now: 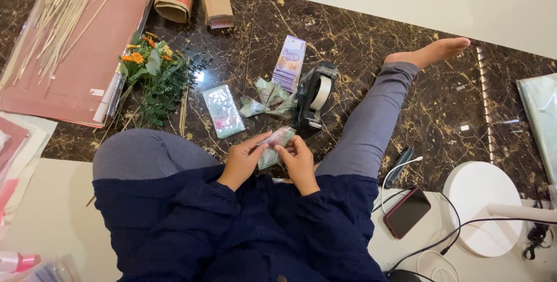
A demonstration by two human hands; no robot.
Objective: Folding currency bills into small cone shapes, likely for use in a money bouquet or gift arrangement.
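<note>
Far left there's a bundle of thin bamboo sticks [64, 9] on pinkish wrapping paper [87, 55], then orange flowers with leafy greens [154, 79] on the glossy marbled floor [360, 44]. Left hand [242, 160] and right hand [299, 163] both have a closed grip on a folded, crinkly banknote [275, 145] over the lap. A black tape dispenser [314, 97] sits just beyond, and a smartphone [407, 212] lies further right.

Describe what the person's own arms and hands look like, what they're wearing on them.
Both arms are covered by long, loose sleeves of dark navy fabric that end at the wrists. The left hand and right hand are bare: no gloves show, and no rings, watch or bracelets can be made out at this size. The sleeves look plain, with no visible pattern or markings, and match the dark navy top.
</note>
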